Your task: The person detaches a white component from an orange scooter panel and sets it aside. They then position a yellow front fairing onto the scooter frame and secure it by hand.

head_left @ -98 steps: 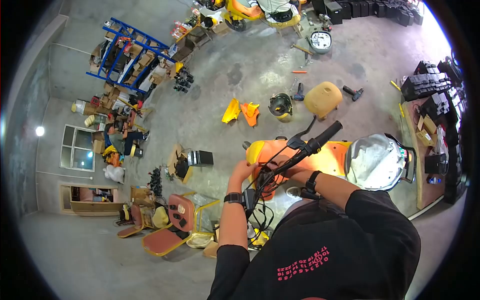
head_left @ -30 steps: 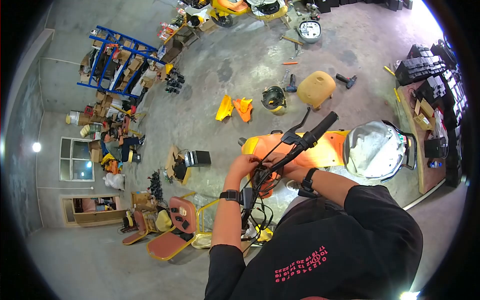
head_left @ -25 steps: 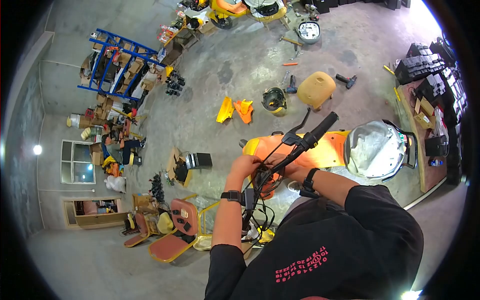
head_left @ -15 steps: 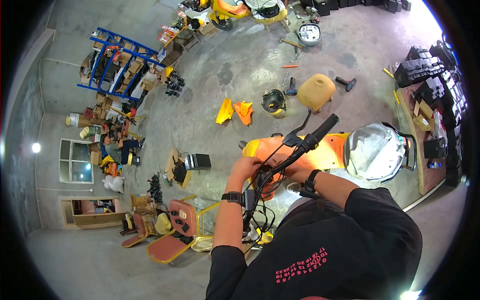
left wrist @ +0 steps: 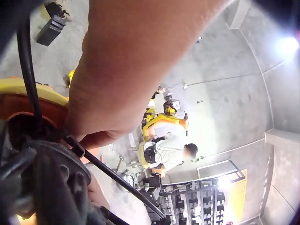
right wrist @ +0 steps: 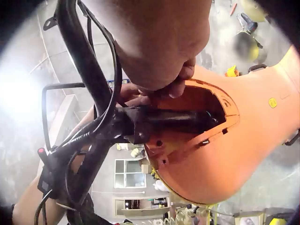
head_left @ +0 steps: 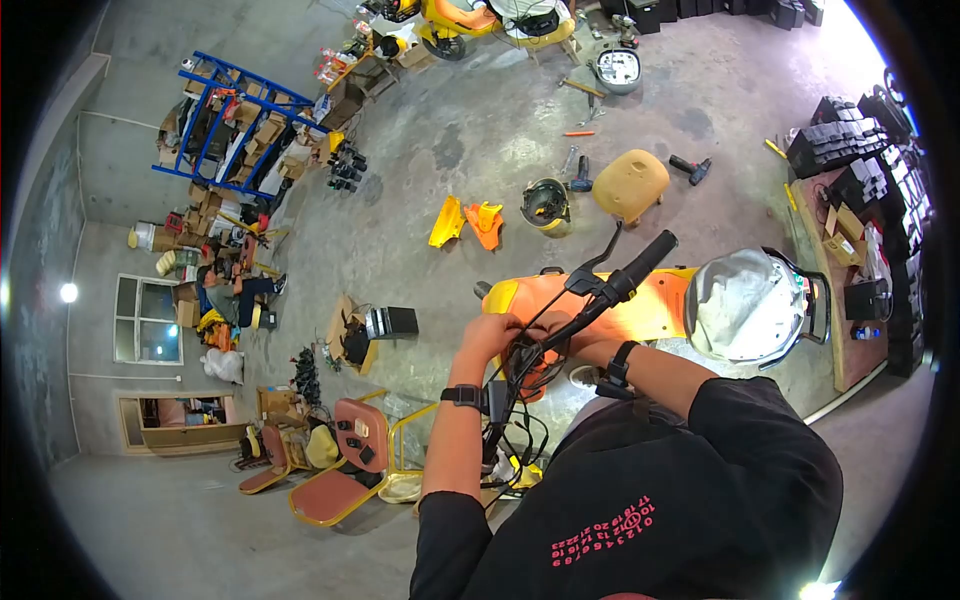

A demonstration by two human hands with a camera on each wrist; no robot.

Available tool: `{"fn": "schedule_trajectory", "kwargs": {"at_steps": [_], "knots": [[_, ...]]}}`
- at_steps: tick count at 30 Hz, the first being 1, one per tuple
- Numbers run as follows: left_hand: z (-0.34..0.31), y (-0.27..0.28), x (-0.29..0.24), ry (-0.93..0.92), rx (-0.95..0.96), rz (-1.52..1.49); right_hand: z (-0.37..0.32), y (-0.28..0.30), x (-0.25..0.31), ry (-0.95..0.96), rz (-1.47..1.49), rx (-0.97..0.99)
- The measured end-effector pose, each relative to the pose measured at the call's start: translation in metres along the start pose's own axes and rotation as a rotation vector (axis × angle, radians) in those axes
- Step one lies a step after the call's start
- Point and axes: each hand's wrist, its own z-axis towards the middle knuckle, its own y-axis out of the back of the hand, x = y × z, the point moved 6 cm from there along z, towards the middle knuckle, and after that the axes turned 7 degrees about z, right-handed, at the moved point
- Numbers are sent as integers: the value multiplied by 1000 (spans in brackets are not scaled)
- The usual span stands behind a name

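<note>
In the head view, my left hand (head_left: 488, 338) reaches in from the left to the steering column of an orange and yellow scooter (head_left: 520, 289). My right hand (right wrist: 161, 44) comes from the other side, its fingertips bent close over the opening in the scooter's orange front body (right wrist: 206, 159). The black steering stem (right wrist: 173, 118) runs into that opening. Fingers of both hands meet behind the black handlebar (head_left: 630, 282) and its cables (head_left: 520, 375). In the left wrist view, my left hand (left wrist: 105, 110) bends down beside a black cable. What the fingertips hold is hidden.
A grey cover (head_left: 735, 305) lies over the scooter's rear. On the floor beyond are a tan seat (head_left: 630, 185), a helmet (head_left: 545, 203), orange and yellow panels (head_left: 484, 226) and a cordless drill (head_left: 692, 168). Chairs (head_left: 345, 460) stand at left, black boxes (head_left: 850, 135) at right.
The head view has shifted slightly since the earliest frame. Both hands stay at the steering column, with only small finger and wrist movements.
</note>
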Motion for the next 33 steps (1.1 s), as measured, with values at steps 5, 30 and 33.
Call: {"fn": "schedule_trajectory", "kwargs": {"at_steps": [5,30,33], "knots": [[0,-1,0,-5,2,15,-3,-3,8,-12,1,-6],[6,-3,0,-4,34,28,-4,3,-15,47,185,26],[6,-5,0,0,37,43,8,-4,-65,-22,336,96]]}}
